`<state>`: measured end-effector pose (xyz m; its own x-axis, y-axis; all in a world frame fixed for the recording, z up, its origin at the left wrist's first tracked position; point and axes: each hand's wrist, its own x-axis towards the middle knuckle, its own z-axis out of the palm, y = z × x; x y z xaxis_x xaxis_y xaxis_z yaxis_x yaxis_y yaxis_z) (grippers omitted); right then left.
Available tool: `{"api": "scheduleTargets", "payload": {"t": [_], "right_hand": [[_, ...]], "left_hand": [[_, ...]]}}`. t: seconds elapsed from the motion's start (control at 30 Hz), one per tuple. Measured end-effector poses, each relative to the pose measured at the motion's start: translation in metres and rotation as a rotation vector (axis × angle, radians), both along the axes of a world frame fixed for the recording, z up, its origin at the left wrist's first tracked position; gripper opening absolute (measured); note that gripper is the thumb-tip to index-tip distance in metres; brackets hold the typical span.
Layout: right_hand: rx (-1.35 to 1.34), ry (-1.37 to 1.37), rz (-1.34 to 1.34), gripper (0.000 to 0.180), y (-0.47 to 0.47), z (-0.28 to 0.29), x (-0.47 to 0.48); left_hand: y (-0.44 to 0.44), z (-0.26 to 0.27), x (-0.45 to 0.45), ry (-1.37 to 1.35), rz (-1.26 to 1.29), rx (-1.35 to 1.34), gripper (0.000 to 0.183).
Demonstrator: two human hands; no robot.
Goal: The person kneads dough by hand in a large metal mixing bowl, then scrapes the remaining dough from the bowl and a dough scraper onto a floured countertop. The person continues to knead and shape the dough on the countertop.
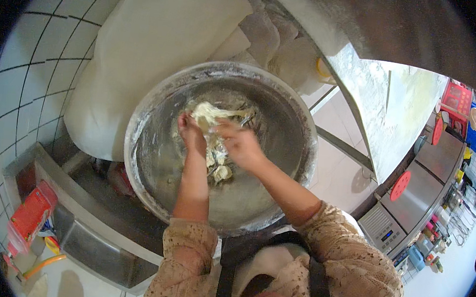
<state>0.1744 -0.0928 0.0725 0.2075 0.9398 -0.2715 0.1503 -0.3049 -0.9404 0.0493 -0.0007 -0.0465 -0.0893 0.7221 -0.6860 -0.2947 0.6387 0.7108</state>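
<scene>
Both hands are inside a large round metal mixing bowl (253, 217) whose rim is dusted with flour. Sticky pale dough (208, 113) clings around a metal mixing hook (214, 163) in the bowl's middle. My left hand (192, 132) grips the dough at its left edge, fingers curled. My right hand (240, 142) is blurred and lies against the dough from the right; its fingertips are hard to make out, so its hold is unclear. A smaller lump of dough (222, 173) hangs low on the hook, below the hands.
A large pale machine housing (144, 55) rises beyond the bowl at upper left. A floured work table (376, 118) stands at right, with metal cabinets (409, 180) farther off. At lower left are a metal basin (97, 246) and a red package (30, 217).
</scene>
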Motion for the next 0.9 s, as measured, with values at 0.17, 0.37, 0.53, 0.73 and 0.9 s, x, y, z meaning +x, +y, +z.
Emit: {"api": "scheduleTargets", "payload": {"t": [0.17,0.37,0.53,0.73,0.9], "right_hand": [[-0.53,0.531,-0.933,0.039,-0.033,-0.058,0.029],[-0.509,1.316,-1.114,0.042,-0.01,-0.141,0.032],[-0.413,1.176,-1.126,0.029,-0.009,-0.149,0.044],[-0.168,1.178,-1.351,0.017,-0.004,-0.151,0.036],[-0.043,1.191,-1.594,0.018,-0.021,-0.152,0.031]], "left_hand": [[0.01,0.0,-0.018,0.294,-0.554,0.185,0.024],[-0.001,0.039,0.017,1.09,-1.335,0.909,0.032],[0.009,0.027,0.039,0.789,-1.535,0.849,0.055],[0.014,0.008,0.053,0.982,-1.657,0.997,0.051],[0.033,0.01,0.057,0.722,-1.788,0.688,0.042]]}}
